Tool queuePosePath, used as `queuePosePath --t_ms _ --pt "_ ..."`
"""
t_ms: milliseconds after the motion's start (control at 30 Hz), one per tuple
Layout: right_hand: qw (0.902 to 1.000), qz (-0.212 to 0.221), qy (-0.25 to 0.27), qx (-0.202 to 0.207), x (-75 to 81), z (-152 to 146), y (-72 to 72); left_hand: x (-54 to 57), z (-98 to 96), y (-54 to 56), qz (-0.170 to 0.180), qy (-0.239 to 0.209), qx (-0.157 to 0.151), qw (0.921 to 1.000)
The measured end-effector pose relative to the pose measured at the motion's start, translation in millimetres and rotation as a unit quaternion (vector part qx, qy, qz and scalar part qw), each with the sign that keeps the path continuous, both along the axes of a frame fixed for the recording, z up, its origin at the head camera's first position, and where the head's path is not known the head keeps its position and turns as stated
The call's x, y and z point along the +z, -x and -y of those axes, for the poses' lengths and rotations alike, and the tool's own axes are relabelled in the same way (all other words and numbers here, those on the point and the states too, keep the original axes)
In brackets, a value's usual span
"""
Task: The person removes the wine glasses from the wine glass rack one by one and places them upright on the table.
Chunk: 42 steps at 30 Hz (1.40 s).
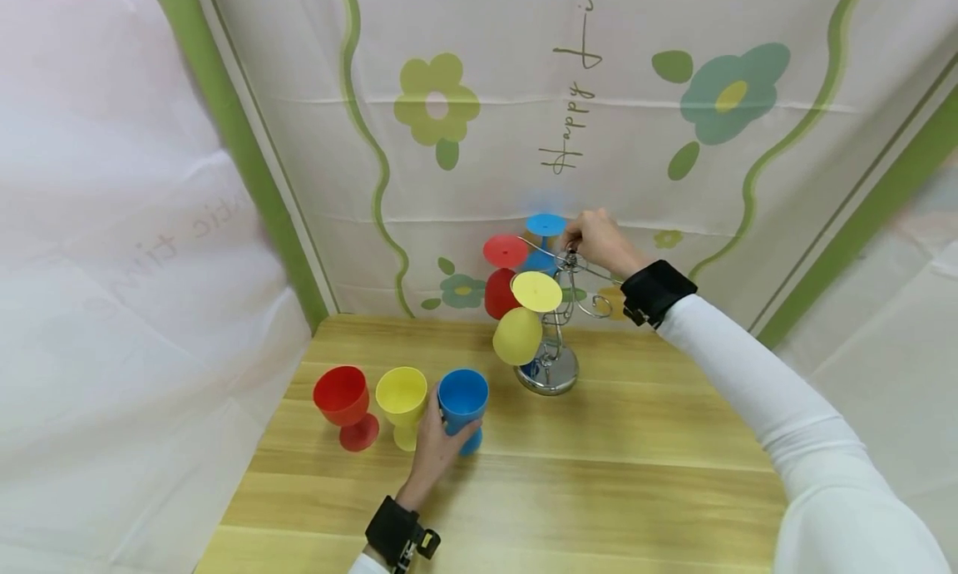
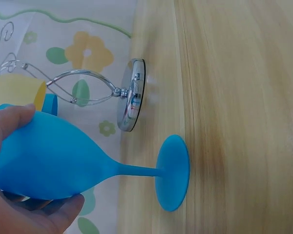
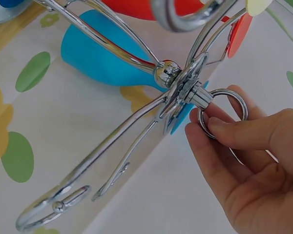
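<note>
Fingers and thumb of my left hand [image 1: 437, 442] wrap the bowl of a blue goblet [image 2: 53, 156], whose foot is at the tabletop. Up at the back, my right hand [image 3: 263, 156] pinches the metal ring [image 3: 241, 105] on top of a chrome goblet rack [image 1: 549, 377]. From the rack hang upside down a red goblet [image 1: 500, 294], a yellow goblet [image 1: 518, 336] and a blue goblet [image 3: 102, 48], their round feet uppermost. Curled wire arms [image 3: 102, 141] on the rack's right side hold nothing.
Left of my left hand, an upright yellow goblet [image 1: 402, 393] and a red goblet [image 1: 342, 396] stand in a row on the wooden table [image 1: 599, 491]. A white flowered cloth [image 1: 494, 141] hangs close behind the rack, with more cloth [image 1: 112, 266] along the left side.
</note>
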State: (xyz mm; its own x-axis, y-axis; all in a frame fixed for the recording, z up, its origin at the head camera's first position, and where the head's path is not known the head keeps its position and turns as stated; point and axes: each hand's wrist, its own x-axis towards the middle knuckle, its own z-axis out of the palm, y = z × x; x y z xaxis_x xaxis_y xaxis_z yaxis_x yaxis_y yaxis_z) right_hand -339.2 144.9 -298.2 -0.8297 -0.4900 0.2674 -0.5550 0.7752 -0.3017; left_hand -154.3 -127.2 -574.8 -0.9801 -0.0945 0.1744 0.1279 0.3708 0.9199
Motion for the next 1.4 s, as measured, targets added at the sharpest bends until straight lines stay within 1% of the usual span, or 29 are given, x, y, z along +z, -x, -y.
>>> queuePosePath --t_ms 100,200,300,333,433,567,667,867,933,1100,1167,1267,1400 --pt "0.9999 0.005 0.008 0.007 -4.4 -2.0 2.6 -0.7 0.1 0.4 0.000 0.003 0.001 1.0000" --pt "0.9994 0.012 0.022 0.022 -9.8 -4.3 2.7 -0.7 0.2 0.4 -0.004 -0.001 0.000 1.0000" --pt "0.9991 0.013 0.027 0.029 -13.6 -5.3 -1.7 -0.6 0.0 -0.2 -0.018 0.001 0.000 0.9998" --pt "0.9992 0.012 0.025 0.027 -14.6 -5.2 -3.6 -1.2 -0.1 0.0 -0.025 0.008 0.002 0.9997" --pt "0.9996 0.009 0.011 0.026 -15.6 -4.6 -11.2 -2.5 -0.2 0.0 -0.031 0.014 0.005 0.9994" --pt "0.9993 -0.004 0.000 0.038 -16.4 -3.5 -21.8 -3.2 0.2 -0.3 -0.014 -0.006 0.000 0.9999" --pt "0.9987 -0.019 0.007 0.047 -17.9 -3.1 -28.8 -3.1 0.1 -0.5 -0.001 -0.011 -0.004 0.9999" --pt "0.9969 -0.052 0.017 0.058 -22.3 -1.7 -45.4 -1.6 -0.6 0.8 0.009 -0.008 -0.004 0.9999" --pt "0.9955 -0.060 0.013 0.072 -24.5 0.0 -51.1 -0.6 -0.2 1.1 0.009 -0.009 -0.004 0.9999" --pt "0.9857 -0.072 -0.019 0.151 -34.5 5.4 -58.3 0.9 0.8 0.8 -0.005 -0.013 -0.004 0.9999" --pt "0.9814 -0.070 -0.042 0.174 -39.8 6.4 -60.2 0.7 0.8 0.4 -0.008 -0.016 -0.004 0.9998" --pt "0.9782 -0.059 -0.068 0.187 -46.7 6.9 -63.9 -0.2 0.9 -0.1 -0.008 -0.018 -0.005 0.9998" --pt "0.9748 -0.059 -0.095 0.193 -54.0 7.5 -66.0 -2.1 1.1 -0.1 -0.005 -0.026 -0.008 0.9996"
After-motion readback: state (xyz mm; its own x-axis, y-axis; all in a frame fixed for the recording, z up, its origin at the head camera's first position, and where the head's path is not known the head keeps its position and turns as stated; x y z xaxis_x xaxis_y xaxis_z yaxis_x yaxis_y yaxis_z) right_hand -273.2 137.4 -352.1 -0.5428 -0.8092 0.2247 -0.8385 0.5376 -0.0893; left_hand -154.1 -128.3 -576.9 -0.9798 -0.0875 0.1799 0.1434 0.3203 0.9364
